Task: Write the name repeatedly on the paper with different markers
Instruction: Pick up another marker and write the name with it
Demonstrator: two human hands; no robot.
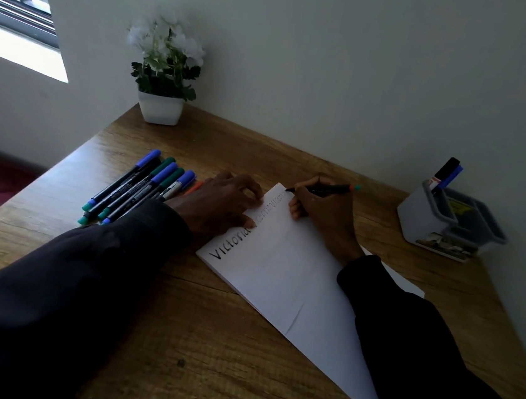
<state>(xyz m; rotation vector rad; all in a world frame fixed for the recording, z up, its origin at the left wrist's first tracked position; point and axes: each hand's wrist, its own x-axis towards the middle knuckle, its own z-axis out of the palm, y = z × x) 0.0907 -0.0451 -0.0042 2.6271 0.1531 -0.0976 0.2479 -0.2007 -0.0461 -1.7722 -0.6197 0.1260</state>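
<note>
A white sheet of paper (pixel 286 274) lies at an angle on the wooden desk (pixel 211 351). The name is written along its left edge in black, then twice more fainter toward the far corner. My right hand (pixel 322 212) holds a black marker (pixel 325 189) with an orange and teal end; its tip touches the paper's far corner. My left hand (pixel 221 204) lies flat with its fingers on the paper's left edge, pinning it down. Several markers (pixel 138 185) with blue and green caps lie in a row to the left of that hand.
A white pot with white flowers (pixel 165 70) stands at the desk's far left corner. At the far right by the wall, a grey plastic organiser (pixel 446 220) holds two more markers. A window is at the upper left. The desk's left edge drops to a red floor.
</note>
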